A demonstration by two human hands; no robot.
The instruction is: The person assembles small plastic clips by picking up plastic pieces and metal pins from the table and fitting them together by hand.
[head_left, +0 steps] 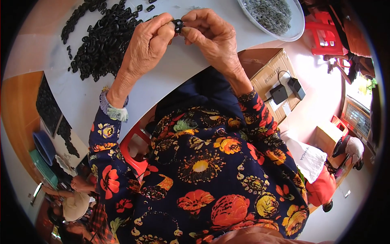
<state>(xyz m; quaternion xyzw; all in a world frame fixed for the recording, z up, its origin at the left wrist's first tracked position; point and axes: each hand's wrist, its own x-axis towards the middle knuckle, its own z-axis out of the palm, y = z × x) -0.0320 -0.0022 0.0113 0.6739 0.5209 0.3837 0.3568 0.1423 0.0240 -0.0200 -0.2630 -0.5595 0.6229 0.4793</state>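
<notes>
Held up between both hands over the white table (162, 71) is a small black plastic piece with holes (178, 26). The bent fingers of my left hand (147, 44) grip it from one side. On the other side, my right hand (216, 38) pinches at it with thumb and forefinger. Whether a smaller part sits between those fingertips is hidden. Just left of my left hand spreads a heap of similar black pieces (103, 46), with a few strays around its edges.
A translucent round tub (302, 28) of small grey clear-looking parts stands at the far right of the table. Below that side is a cardboard box (270, 77) with black adapters (278, 94) on it. Red stools (325, 34) and other people are farther off on both sides.
</notes>
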